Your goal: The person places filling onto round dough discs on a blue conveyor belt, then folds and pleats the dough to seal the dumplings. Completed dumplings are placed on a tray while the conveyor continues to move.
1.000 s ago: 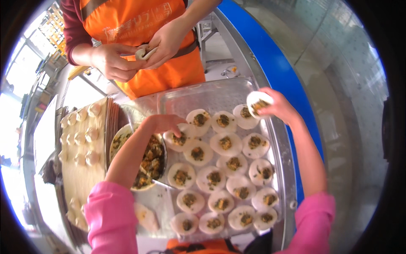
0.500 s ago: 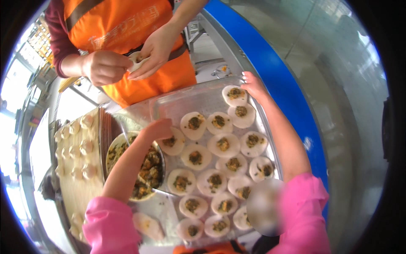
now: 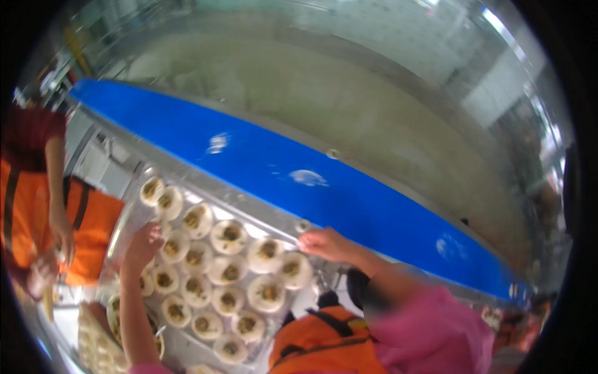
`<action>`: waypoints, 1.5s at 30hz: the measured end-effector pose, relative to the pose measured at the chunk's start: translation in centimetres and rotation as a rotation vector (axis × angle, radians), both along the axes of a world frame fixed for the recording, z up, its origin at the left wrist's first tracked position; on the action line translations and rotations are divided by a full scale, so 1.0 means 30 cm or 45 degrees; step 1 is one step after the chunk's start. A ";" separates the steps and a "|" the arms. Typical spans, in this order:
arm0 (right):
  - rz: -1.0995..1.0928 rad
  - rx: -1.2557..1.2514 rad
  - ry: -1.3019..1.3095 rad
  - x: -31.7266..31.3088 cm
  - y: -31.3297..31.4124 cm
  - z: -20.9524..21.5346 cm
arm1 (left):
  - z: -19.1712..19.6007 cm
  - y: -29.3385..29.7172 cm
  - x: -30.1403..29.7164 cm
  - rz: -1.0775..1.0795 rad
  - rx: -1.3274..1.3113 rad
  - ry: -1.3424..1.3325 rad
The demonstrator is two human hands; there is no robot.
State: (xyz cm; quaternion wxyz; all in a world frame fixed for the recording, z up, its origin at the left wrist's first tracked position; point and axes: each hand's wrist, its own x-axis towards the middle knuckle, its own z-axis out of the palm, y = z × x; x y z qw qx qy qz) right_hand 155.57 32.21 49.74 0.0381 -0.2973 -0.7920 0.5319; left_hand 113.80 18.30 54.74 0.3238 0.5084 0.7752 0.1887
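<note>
A shallow metal tray point(image 3: 283, 232) holds several round dough wrappers point(image 3: 228, 237), each topped with a dab of green and orange filling. At its near right corner my right hand point(image 3: 325, 244) has its fingers curled over the rim. My left hand point(image 3: 143, 245) hovers over or touches the wrappers on the tray's left side; its fingers are blurred, so any hold is unclear. Below it, my left forearm covers part of a bowl of filling point(image 3: 161, 346), which has a utensil in it.
A long blue belt point(image 3: 261, 181) runs beyond the tray, with wet-looking patches of glare. On the left stands a co-worker in an orange apron point(image 3: 93, 249), hands together at the front. A board with pale dumplings point(image 3: 93, 343) lies at the lower left.
The view has swung to the right, putting the tray and co-worker farther left in the picture. My right hand has shifted from the tray's far right corner to its near right corner.
</note>
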 end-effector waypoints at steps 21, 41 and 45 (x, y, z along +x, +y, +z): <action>-1.322 -0.280 -0.464 0.765 -0.215 -0.103 | -0.416 0.255 -0.396 1.532 0.487 -0.404; -1.355 -0.436 -0.758 0.504 -0.175 -0.118 | -0.427 0.391 -0.514 0.756 0.226 0.173; -1.364 -0.440 -0.769 0.503 -0.186 -0.118 | -0.415 0.369 -0.600 0.957 0.495 -0.531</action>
